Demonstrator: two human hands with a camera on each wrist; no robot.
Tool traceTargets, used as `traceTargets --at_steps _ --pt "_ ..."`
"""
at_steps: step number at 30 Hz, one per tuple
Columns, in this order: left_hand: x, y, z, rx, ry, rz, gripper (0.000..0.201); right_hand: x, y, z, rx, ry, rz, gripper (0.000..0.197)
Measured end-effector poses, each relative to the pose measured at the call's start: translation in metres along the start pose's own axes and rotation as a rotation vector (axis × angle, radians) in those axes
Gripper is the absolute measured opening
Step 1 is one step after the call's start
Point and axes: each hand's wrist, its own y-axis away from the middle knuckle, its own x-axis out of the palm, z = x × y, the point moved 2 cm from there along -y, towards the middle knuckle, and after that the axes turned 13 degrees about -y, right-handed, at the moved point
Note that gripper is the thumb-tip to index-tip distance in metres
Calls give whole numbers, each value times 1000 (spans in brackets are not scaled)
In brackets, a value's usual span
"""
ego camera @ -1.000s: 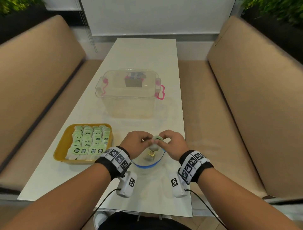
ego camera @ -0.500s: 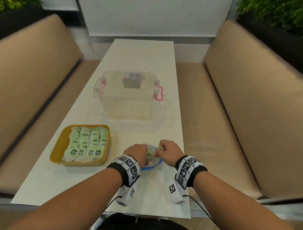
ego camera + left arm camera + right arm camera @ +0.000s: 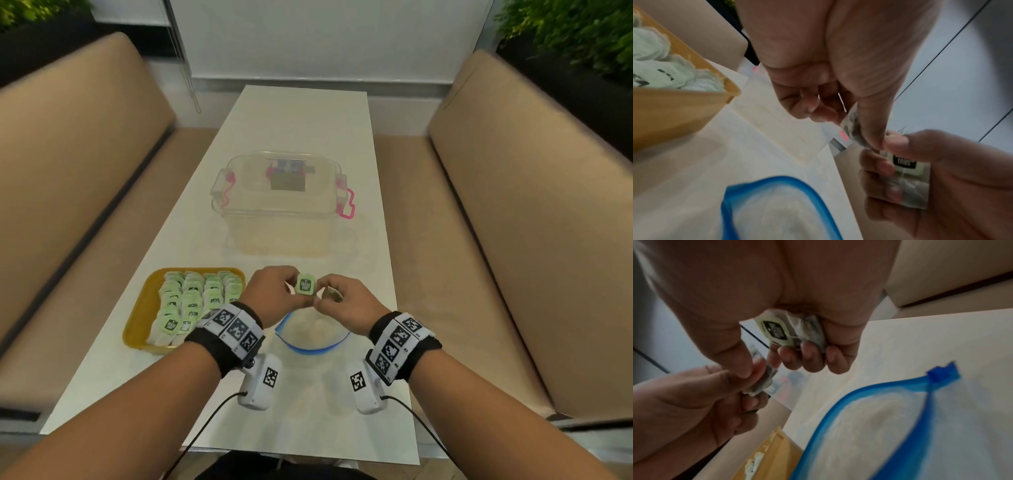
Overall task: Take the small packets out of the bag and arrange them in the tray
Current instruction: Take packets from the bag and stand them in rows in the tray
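**Two packets in hand above the bag, tray waiting to your left**

While both of your hands are raised together above the clear zip bag with the blue seal point(image 3: 310, 337), you are passing a small pale-green packet with a dark label point(image 3: 305, 284) between them, probably so it can be turned label-up before it goes down. Your left hand point(image 3: 274, 296) pinches that packet with thumb against curled fingertips, and your right hand point(image 3: 346, 308) meets it at the lower edge, thumb and forefinger closed on the same packet. The right wrist view shows why the right hand looks bulky: its other fingers point(image 3: 807, 356) are curled round a second green-labelled packet point(image 3: 777, 332) tucked in the palm, likely held in reserve so you reach into the bag less often.

The bag lies flat on the white table point(image 3: 301, 137) just beneath your hands, mouth open towards you; whether any packets remain inside I cannot tell. The shallow yellow plastic tray point(image 3: 137, 329) sits near your left wrist, already filled with overlapping rows of matching packets point(image 3: 191, 301), labels mostly facing up. That suggests the job is well advanced, and the left hand is best placed to carry the next packet across.

The clear lidded storage box with pink latches point(image 3: 281, 205) stands farther back, well apart from the work.
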Motion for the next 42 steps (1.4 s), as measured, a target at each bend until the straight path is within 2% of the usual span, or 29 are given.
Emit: traceTargets --at_steps 3,6,8,11,13,15,17,20,24,27,30,33,37,42 --pt "-23 -2 12 -17 162 -26 26 16 -8 18 -61 -44 12 12" --pt "-47 2 29 -23 342 -10 27 33 -17 34 -90 -51 18 9" --pt "-63 7 39 -28 410 18 28 46 -22 44 -122 -23 20 7" --pt "-87 14 48 9 470 37 31 63 -31 57 -161 4 6 13" --pt "-103 16 54 48 400 -5 29 71 -39 61 -172 35 -6 11" --pt "-118 18 59 85 260 -64 16 79 -43 66 -180 72 0 4" --pt "-129 18 63 114 128 -124 6 86 -48 71 -174 95 10 4" --pt "-141 20 65 145 -9 -178 2 93 -55 76 -184 129 45 10" --pt "-149 23 69 167 -59 -168 5 103 -62 87 -231 121 44 20" --pt "-155 26 72 184 -85 -190 5 111 -68 94 -237 26 -38 15" --pt "-161 27 78 168 -88 -211 3 119 -73 90 -191 7 -28 16" --pt "-158 31 88 115 -62 -141 3 125 -76 81 -134 32 9 14" --pt "-149 34 110 -8 -124 44 2 127 -75 67 -122 142 9 13" --pt "-115 40 138 -121 -288 352 10 123 -71 62 37 -97 -4 9"
